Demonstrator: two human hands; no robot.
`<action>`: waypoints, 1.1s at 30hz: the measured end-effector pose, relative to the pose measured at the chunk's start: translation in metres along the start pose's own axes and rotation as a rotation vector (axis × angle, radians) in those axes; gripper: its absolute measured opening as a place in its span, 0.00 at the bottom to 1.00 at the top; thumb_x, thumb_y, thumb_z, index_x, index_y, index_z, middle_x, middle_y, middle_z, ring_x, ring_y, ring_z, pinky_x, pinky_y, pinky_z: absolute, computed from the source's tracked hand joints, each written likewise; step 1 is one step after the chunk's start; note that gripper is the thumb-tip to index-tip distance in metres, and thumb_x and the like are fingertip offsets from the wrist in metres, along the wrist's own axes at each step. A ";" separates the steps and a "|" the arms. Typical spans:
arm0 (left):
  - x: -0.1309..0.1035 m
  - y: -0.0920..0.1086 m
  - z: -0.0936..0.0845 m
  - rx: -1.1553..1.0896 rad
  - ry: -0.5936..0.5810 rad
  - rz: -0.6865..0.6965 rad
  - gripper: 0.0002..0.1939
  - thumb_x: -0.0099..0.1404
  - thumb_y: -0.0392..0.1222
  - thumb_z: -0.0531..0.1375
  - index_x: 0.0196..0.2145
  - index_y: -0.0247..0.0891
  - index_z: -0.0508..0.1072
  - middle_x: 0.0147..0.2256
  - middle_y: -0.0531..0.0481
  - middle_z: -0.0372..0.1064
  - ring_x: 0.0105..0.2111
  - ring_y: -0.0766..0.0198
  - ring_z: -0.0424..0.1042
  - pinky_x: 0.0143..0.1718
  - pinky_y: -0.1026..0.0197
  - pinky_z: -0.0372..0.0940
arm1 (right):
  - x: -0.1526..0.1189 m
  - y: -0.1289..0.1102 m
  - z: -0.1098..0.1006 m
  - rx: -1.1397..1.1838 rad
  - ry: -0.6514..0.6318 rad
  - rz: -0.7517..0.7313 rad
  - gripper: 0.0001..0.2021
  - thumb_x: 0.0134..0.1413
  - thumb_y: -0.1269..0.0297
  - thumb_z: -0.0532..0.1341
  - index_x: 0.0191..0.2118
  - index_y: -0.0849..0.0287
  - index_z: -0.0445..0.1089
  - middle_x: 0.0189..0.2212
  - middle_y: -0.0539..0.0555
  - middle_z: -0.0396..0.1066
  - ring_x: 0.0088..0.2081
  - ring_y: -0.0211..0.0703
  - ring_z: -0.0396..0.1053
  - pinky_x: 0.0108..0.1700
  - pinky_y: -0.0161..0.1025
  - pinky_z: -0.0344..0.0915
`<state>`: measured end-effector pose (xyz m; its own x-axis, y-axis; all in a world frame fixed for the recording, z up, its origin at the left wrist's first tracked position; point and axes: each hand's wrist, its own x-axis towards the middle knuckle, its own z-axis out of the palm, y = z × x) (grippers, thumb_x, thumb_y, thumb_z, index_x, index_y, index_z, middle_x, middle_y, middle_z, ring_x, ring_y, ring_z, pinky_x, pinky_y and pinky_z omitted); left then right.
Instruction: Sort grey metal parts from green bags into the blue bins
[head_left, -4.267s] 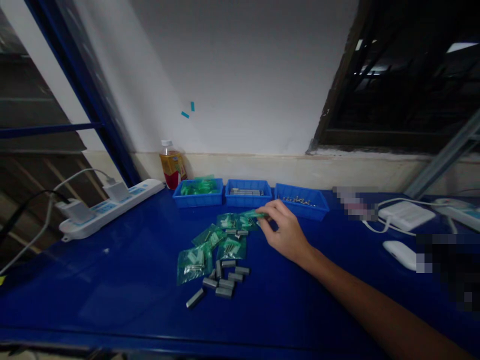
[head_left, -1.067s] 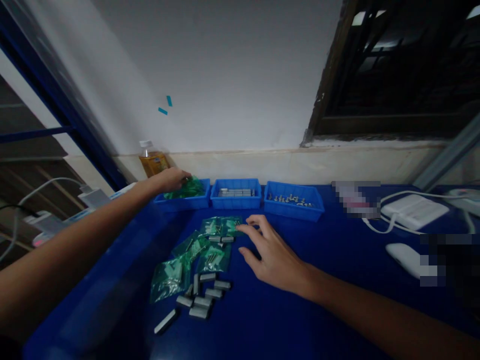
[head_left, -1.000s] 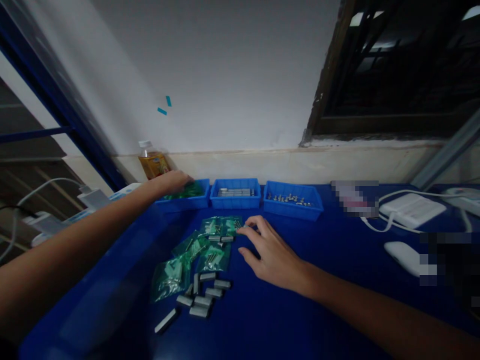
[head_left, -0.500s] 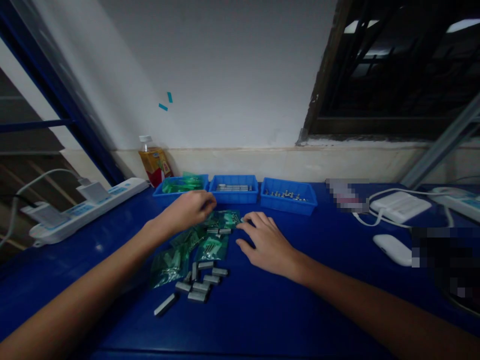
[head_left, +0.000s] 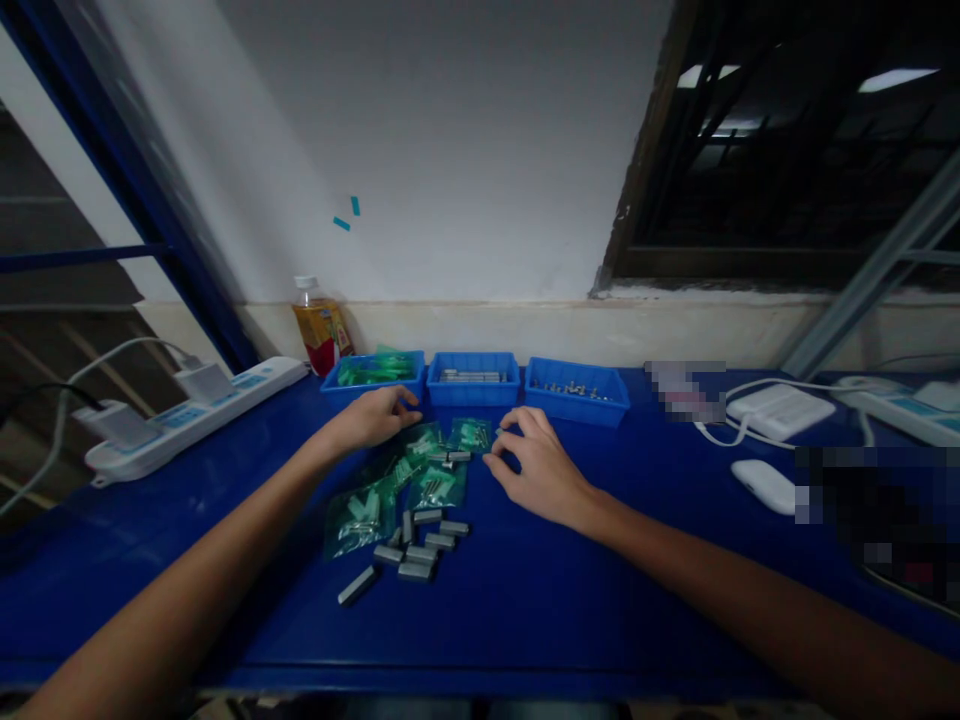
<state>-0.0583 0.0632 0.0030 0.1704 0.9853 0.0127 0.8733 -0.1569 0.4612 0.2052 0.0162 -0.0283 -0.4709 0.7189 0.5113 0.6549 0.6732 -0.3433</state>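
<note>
My left hand (head_left: 373,416) is just in front of the left blue bin, beside the upper end of the green plastic bags. Its fingers are loosely bent and apart, and nothing shows in them. My right hand (head_left: 541,466) has curved fingers with a gap between thumb and forefinger. Those fingertips are at the right edge of a small green bag (head_left: 471,435) with metal pieces inside; whether they touch it I cannot tell. Another green bag (head_left: 361,520) and a bag with pins (head_left: 436,488) lie between my hands. Several grey metal bars (head_left: 421,554) are scattered nearer to me.
At the back stand a bin of green bags (head_left: 330,383), a bin of metal rods (head_left: 474,393) and a bin of small metal fittings (head_left: 577,406). A bottle (head_left: 319,325) and a power strip (head_left: 150,447) are at left. A white case (head_left: 763,486) and charger (head_left: 781,410) lie right.
My left hand has shifted slightly left and its fingers have loosened from a closed shape. My right hand stays beside the small bag, fingers a bit more curved. The camera view has shifted.
</note>
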 end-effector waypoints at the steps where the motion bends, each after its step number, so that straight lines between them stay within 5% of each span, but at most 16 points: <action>1: 0.000 0.002 0.000 0.043 -0.014 -0.010 0.19 0.55 0.51 0.57 0.39 0.35 0.72 0.31 0.48 0.73 0.30 0.59 0.71 0.31 0.62 0.62 | 0.003 -0.003 -0.001 0.017 0.027 0.003 0.08 0.56 0.63 0.59 0.28 0.59 0.71 0.40 0.57 0.65 0.47 0.48 0.58 0.47 0.46 0.59; 6: 0.003 0.002 0.005 0.183 -0.111 -0.062 0.10 0.55 0.44 0.56 0.28 0.38 0.75 0.29 0.50 0.75 0.31 0.59 0.72 0.30 0.65 0.61 | 0.017 -0.028 -0.001 0.098 0.075 0.011 0.08 0.56 0.64 0.59 0.28 0.60 0.70 0.31 0.54 0.67 0.40 0.45 0.60 0.43 0.43 0.58; 11: 0.004 -0.003 0.011 0.225 -0.002 0.046 0.12 0.56 0.42 0.55 0.34 0.37 0.75 0.34 0.47 0.75 0.33 0.59 0.72 0.33 0.64 0.61 | 0.009 -0.046 0.004 0.221 0.001 0.006 0.08 0.55 0.67 0.59 0.25 0.60 0.69 0.23 0.50 0.67 0.30 0.38 0.61 0.37 0.37 0.56; 17: -0.002 0.011 0.018 0.258 -0.050 0.108 0.10 0.57 0.38 0.52 0.29 0.38 0.73 0.31 0.49 0.73 0.32 0.60 0.71 0.33 0.63 0.60 | 0.000 -0.048 -0.004 0.296 0.003 0.071 0.09 0.56 0.67 0.58 0.25 0.59 0.69 0.19 0.47 0.66 0.26 0.36 0.61 0.37 0.36 0.56; 23: -0.009 0.016 0.021 0.345 0.080 0.063 0.11 0.61 0.41 0.50 0.32 0.39 0.72 0.34 0.47 0.73 0.35 0.58 0.72 0.32 0.63 0.59 | -0.001 -0.049 -0.003 0.354 -0.051 0.100 0.09 0.56 0.65 0.58 0.26 0.59 0.70 0.16 0.44 0.62 0.21 0.32 0.58 0.44 0.40 0.58; 27: -0.012 0.017 0.018 0.261 0.009 -0.001 0.12 0.59 0.50 0.56 0.35 0.42 0.73 0.35 0.50 0.75 0.35 0.58 0.73 0.31 0.63 0.61 | -0.001 -0.050 -0.002 0.362 -0.074 0.108 0.09 0.56 0.65 0.57 0.27 0.60 0.70 0.16 0.44 0.63 0.21 0.32 0.58 0.39 0.37 0.59; 33: -0.010 0.015 0.023 0.298 0.002 -0.084 0.08 0.58 0.41 0.55 0.30 0.41 0.75 0.37 0.47 0.76 0.39 0.55 0.74 0.34 0.64 0.62 | -0.003 -0.051 -0.001 0.364 -0.111 0.108 0.08 0.55 0.66 0.58 0.28 0.60 0.71 0.17 0.46 0.63 0.22 0.32 0.59 0.30 0.32 0.54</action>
<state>-0.0366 0.0490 -0.0109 0.0911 0.9958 -0.0128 0.9797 -0.0873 0.1803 0.1743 -0.0203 -0.0115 -0.4845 0.7902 0.3754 0.4614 0.5954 -0.6577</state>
